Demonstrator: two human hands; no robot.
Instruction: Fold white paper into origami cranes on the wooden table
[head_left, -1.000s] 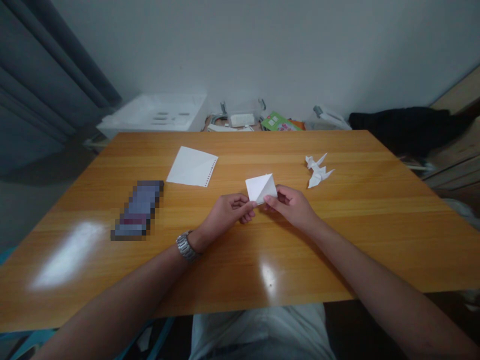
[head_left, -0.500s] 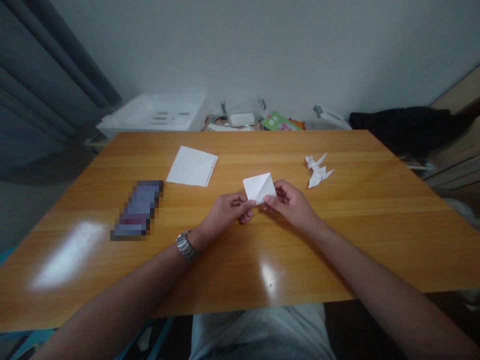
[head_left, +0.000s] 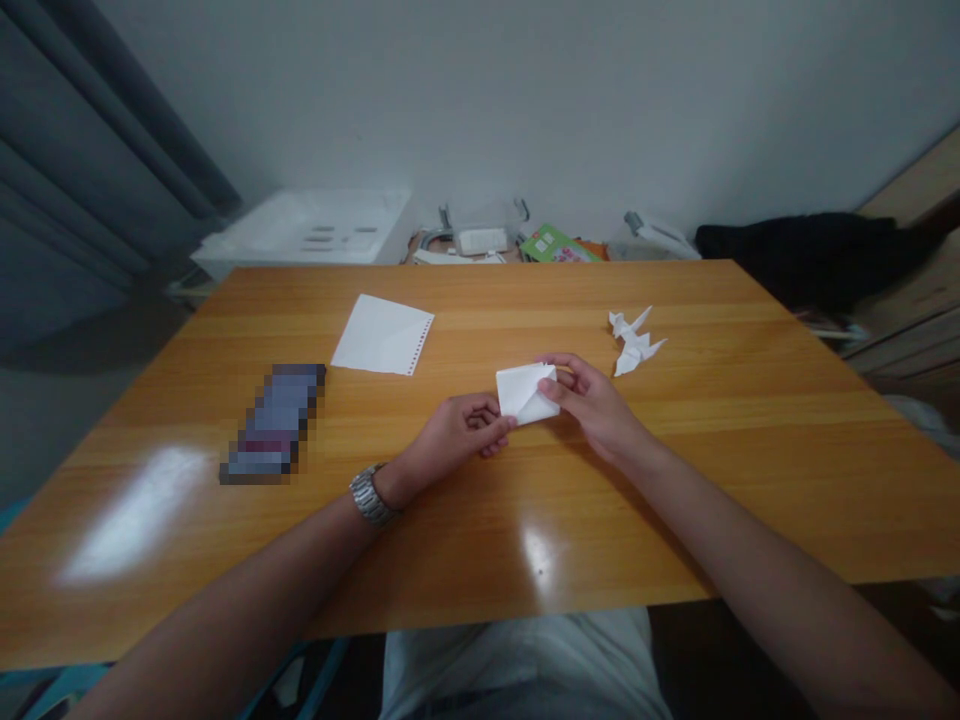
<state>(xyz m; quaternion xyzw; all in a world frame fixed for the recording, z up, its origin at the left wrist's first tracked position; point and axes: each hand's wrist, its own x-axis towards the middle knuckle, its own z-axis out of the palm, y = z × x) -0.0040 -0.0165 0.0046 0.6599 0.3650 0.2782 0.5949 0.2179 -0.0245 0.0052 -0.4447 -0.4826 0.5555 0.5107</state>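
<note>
A small folded white paper (head_left: 523,392) is held just above the wooden table (head_left: 675,480) between both hands. My left hand (head_left: 457,435), with a metal watch on its wrist, pinches the paper's near left corner. My right hand (head_left: 592,405) pinches its right edge, thumb on top, fingers curled behind. A finished white paper crane (head_left: 634,341) lies on the table just beyond my right hand.
A flat white sheet with a perforated edge (head_left: 382,335) lies at the back left. A blurred-out dark object (head_left: 274,422) sits to the left. Behind the table are a white box (head_left: 307,232), cables, a green packet and a dark cloth (head_left: 810,255).
The upright paper has been folded down flatter and lower. My right hand moved up to the paper's right edge; my left hand shifted slightly towards me.
</note>
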